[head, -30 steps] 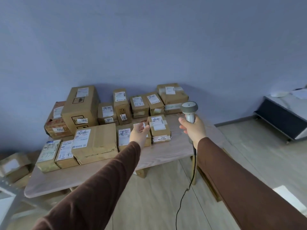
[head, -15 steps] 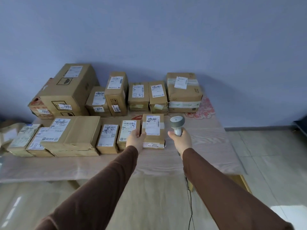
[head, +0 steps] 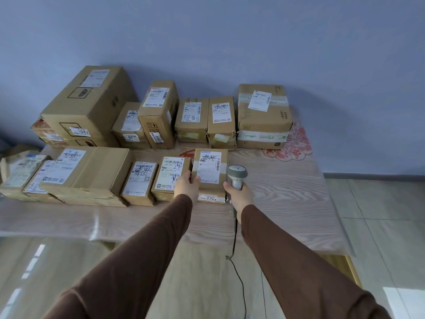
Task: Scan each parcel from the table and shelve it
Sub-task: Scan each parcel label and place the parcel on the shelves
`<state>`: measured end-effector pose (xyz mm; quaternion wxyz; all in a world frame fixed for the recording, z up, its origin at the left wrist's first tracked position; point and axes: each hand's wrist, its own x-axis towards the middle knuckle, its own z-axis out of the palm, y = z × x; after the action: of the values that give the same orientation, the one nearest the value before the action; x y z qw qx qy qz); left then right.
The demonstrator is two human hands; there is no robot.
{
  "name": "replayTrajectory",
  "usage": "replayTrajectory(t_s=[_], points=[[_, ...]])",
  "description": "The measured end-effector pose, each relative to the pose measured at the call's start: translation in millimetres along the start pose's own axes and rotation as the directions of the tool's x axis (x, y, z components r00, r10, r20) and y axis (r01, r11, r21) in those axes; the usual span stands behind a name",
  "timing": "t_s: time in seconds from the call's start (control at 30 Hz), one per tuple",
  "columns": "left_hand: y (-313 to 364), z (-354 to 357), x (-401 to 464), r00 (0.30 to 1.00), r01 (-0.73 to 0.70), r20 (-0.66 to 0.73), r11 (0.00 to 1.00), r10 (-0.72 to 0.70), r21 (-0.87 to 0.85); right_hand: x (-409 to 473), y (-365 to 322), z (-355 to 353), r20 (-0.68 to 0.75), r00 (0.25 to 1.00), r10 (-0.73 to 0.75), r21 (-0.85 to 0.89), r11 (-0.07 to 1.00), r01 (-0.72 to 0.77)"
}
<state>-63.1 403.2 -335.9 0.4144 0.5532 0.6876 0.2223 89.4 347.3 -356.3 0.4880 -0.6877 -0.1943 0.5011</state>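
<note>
Several cardboard parcels with white labels stand in two rows on a wooden table (head: pixel 276 203). My left hand (head: pixel 187 186) grips the left front corner of a small parcel (head: pixel 210 169) at the right end of the front row, thumb on its top. It sits on a flat parcel marked 5144 (head: pixel 210 198). My right hand (head: pixel 240 195) holds a grey corded barcode scanner (head: pixel 236 176) upright just right of that parcel.
A big box marked 1042 (head: pixel 87 104) stands at the back left, a taped box (head: pixel 263 116) at the back right. More parcels (head: pixel 89 173) fill the front left. The scanner cable (head: pixel 236 272) hangs off the table's front edge. Tiled floor lies to the right.
I have stepped closer to the table. My left hand reached forward and took hold of the small parcel's corner. The scanner moved in beside that parcel.
</note>
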Motion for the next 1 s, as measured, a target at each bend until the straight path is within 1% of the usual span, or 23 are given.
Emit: replayTrajectory(t_s=[0.13,0.17,0.23,0.3,0.43,0.6,0.67,0.77,0.83,0.9,0.93,1.0], points=[[2.1,3.6,5.3,0.997,-0.008,0.074,0.981,-0.006,0.195,5.6,8.1,3.2,-0.020,0.998,0.065,0.084,0.994,-0.063],[3.2,4.2,5.4,0.997,-0.021,0.082,0.974,0.002,0.226,6.3,9.0,3.8,-0.025,0.997,0.073,0.101,0.992,-0.070],[4.6,5.8,6.1,0.996,-0.042,0.088,0.972,0.022,0.231,6.7,10.2,4.4,-0.034,0.997,0.072,0.127,0.990,-0.067],[4.3,6.7,6.0,0.995,-0.039,0.096,0.985,0.023,0.167,4.6,9.0,3.5,-0.040,0.997,0.058,0.143,0.988,-0.052],[5.9,1.4,-4.9,0.995,-0.059,0.078,0.997,0.063,-0.055,-8.7,0.1,-4.2,-0.039,0.998,0.043,0.187,0.982,-0.035],[30.0,-15.8,-29.3,0.990,-0.109,0.041,0.933,0.132,-0.344,-43.0,-33.0,-15.8,-0.048,0.998,-0.040,0.225,0.973,0.050],[45.6,-27.7,-40.8,0.983,-0.157,0.020,0.901,0.180,-0.405,-61.3,-50.7,-21.0,-0.056,0.994,-0.091,0.236,0.967,0.102],[69.4,-49.4,-62.0,0.967,-0.225,0.010,0.872,0.254,-0.434,-92.5,-78.8,-30.2,-0.084,0.975,-0.205,0.225,0.949,0.219],[84.0,-64.7,-77.5,0.961,-0.219,0.046,0.857,0.271,-0.467,-115.6,-98.1,-37.3,-0.100,0.961,-0.258,0.223,0.935,0.274],[97.9,-80.5,-92.8,0.952,-0.180,0.122,0.836,0.281,-0.519,-138.8,-116.1,-44.2,-0.106,0.949,-0.298,0.233,0.920,0.315],[104.6,-88.4,-100.0,0.940,-0.166,0.167,0.824,0.299,-0.541,-149.7,-124.3,-47.6,-0.112,0.940,-0.323,0.235,0.910,0.341],[116.7,-102.7,-114.5,0.890,-0.140,0.266,0.777,0.370,-0.614,-170.8,-138.8,-53.7,-0.127,0.916,-0.381,0.239,0.884,0.401]])
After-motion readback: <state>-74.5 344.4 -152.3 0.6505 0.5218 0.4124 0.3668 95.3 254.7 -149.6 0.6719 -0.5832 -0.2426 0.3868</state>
